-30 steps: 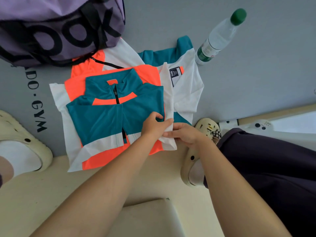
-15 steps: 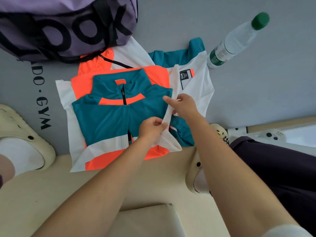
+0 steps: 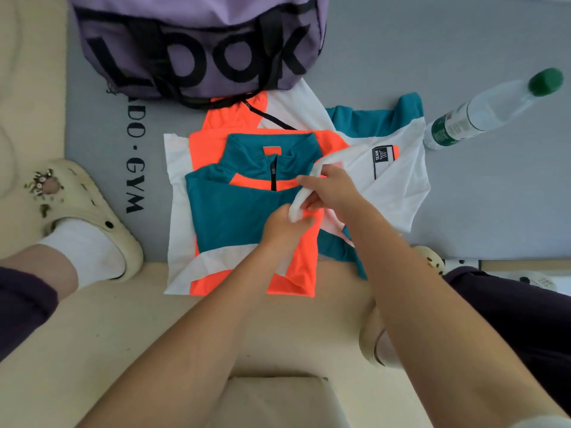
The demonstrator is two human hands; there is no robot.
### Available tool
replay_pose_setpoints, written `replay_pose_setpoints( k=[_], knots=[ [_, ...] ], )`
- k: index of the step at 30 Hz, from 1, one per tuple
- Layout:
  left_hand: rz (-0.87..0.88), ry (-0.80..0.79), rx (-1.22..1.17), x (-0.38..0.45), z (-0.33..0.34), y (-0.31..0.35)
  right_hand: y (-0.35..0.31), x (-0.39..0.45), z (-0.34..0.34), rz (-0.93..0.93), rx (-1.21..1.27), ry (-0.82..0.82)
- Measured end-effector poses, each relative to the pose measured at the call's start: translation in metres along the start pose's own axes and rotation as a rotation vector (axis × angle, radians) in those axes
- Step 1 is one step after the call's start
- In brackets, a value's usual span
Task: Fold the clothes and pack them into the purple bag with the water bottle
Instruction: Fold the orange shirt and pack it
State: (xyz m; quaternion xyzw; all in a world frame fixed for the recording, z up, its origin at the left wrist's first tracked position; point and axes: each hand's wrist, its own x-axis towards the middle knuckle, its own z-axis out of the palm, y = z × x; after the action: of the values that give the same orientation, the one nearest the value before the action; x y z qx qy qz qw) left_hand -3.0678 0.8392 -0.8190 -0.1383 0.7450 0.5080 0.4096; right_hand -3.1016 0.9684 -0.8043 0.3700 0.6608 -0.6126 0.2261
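Note:
A teal, orange and white zip top lies folded on the grey mat. Beside it on the right lies a second white and teal garment with a small label. My left hand pinches the lower end of a bunched white fabric edge. My right hand grips the same edge higher up, lifted over the folded top. The purple bag with black lettering stands behind the clothes. A clear water bottle with a green cap lies at the right.
The grey mat carries printed letters at the left. My cream clogs show on the left and right, on a beige floor. A beige cushion edge sits at the bottom.
Both hands have gathered the white edge into a bunch and lifted it leftward over the folded top. My right hand moved up along it, uncovering orange fabric beneath. The camera shifted right.

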Motion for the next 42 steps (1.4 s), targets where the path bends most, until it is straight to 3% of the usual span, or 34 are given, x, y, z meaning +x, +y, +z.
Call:
replay_pose_setpoints(
  k=[4, 11, 13, 17, 19, 21, 24, 28, 31, 33, 36, 40, 42],
  knots=[
    [0.04, 0.092, 0.062, -0.006, -0.063, -0.012, -0.02, 0.008, 0.055, -0.082, -0.139, -0.008],
    [-0.027, 0.369, -0.033, -0.011, -0.176, -0.056, -0.043, 0.004, 0.179, -0.261, -0.19, -0.213],
    [-0.049, 0.397, -0.056, -0.008, -0.189, -0.07, -0.034, 0.005, 0.179, -0.29, -0.227, -0.189],
    [-0.094, 0.412, -0.003, 0.005, -0.194, -0.088, 0.0, 0.005, 0.123, -0.268, -0.316, 0.212],
    [-0.097, 0.445, 0.012, 0.01, -0.192, -0.093, 0.019, 0.003, 0.099, -0.161, -0.369, 0.29],
    [-0.1, 0.47, 0.06, 0.012, -0.192, -0.096, 0.034, 0.002, 0.092, -0.014, -0.405, 0.18],
    [-0.105, 0.489, 0.119, 0.011, -0.194, -0.098, 0.043, -0.003, 0.106, 0.09, -0.251, 0.019],
    [-0.19, 0.455, 0.159, 0.007, -0.2, -0.1, 0.045, -0.003, 0.121, 0.082, -0.289, 0.049],
    [-0.282, 0.45, 0.368, 0.001, -0.202, -0.092, 0.044, -0.002, 0.115, 0.016, -0.298, 0.085],
    [-0.193, 0.579, 0.527, 0.001, -0.196, -0.078, 0.043, -0.001, 0.105, -0.062, -0.266, 0.14],
    [0.168, 0.643, 0.659, 0.01, -0.173, -0.041, 0.044, 0.003, 0.092, -0.077, -0.161, 0.215],
    [0.524, 0.504, 0.842, 0.033, -0.131, 0.011, 0.048, 0.009, 0.076, 0.027, -0.349, -0.067],
    [0.691, 0.271, 1.025, 0.044, -0.111, 0.03, 0.046, 0.014, 0.063, -0.007, -0.52, -0.198]
  ],
)
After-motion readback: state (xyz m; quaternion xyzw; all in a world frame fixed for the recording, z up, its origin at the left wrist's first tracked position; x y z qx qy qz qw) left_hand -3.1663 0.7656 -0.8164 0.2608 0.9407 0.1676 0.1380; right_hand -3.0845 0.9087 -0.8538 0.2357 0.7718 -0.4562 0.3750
